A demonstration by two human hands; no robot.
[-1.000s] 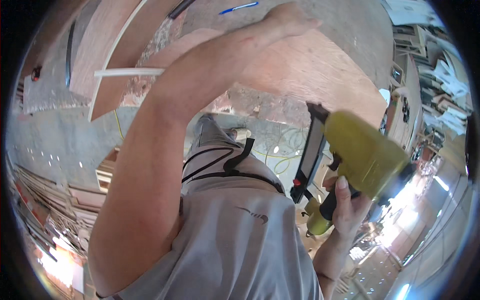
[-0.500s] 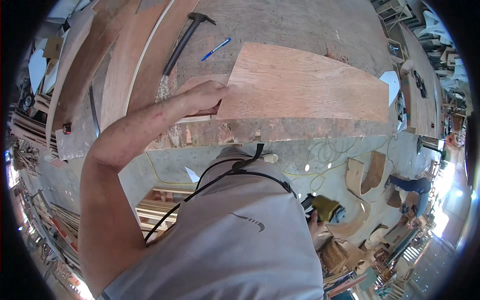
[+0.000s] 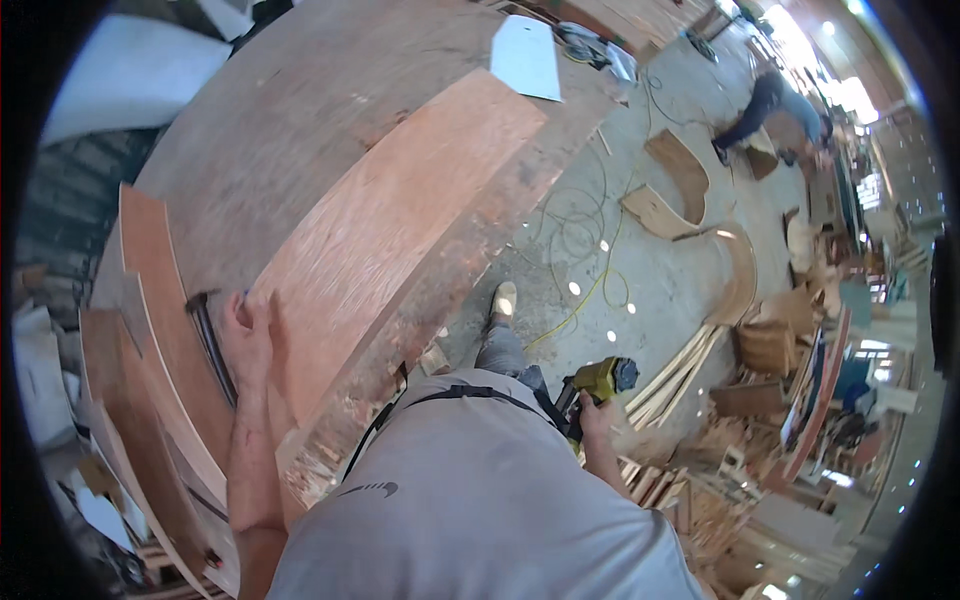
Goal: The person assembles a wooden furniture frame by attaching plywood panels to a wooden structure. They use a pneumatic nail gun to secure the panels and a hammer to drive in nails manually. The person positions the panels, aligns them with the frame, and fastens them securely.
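My left hand (image 3: 247, 345) is over the bench, between the hammer and the near end of a curved plywood panel (image 3: 395, 225). Its fingers are closed, and a small blue tip of the pen (image 3: 247, 293) shows at them; the rest of the pen is hidden. The dark hammer (image 3: 211, 345) lies just left of that hand, its handle running along the wrist. Down at my right side, my right hand (image 3: 596, 418) grips a yellow-green and black nail gun (image 3: 600, 378). The panel lies flat along the bench edge (image 3: 440, 270).
Curved plywood strips (image 3: 150, 330) lie at the bench's left. A white sheet (image 3: 526, 58) sits beyond the panel. On the floor are a yellow hose (image 3: 570, 320), bent plywood pieces (image 3: 680, 180) and wood strips (image 3: 680, 375). Another person (image 3: 770, 110) bends over at the far right.
My view has turned, so the panel now slants up to the right. The left hand has left the panel's end for the spot by the hammer. The nail gun stays in my right hand.
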